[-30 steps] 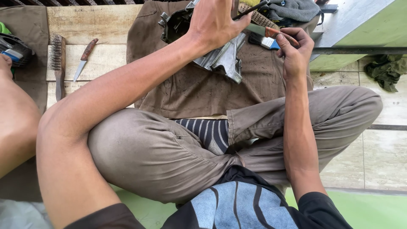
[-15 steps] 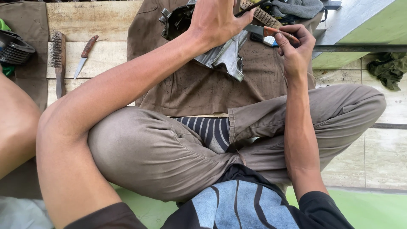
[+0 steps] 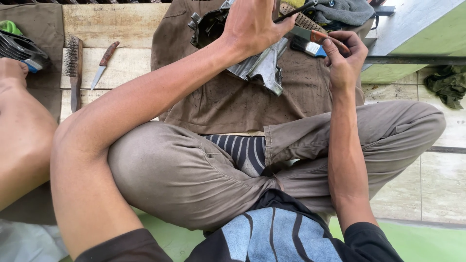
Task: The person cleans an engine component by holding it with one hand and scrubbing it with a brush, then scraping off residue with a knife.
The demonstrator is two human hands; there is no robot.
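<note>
The left hand (image 3: pixel 255 24) is pressing flat, fingers spread, on a grey metal part (image 3: pixel 259 65) lying on a brown cloth (image 3: pixel 233 104). The right hand (image 3: pixel 345 58) is squeezing a small knife (image 3: pixel 318 36) just to the right.

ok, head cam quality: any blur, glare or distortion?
Head view: even daylight, soft shadows, no blown-out glare; the metal part under the left hand shows only a mild sheen. Focus is sharp from the knees to the wire brush. Wide-angle lens stretches the near forearms. The right hand holding a paintbrush is unblurred.
</note>
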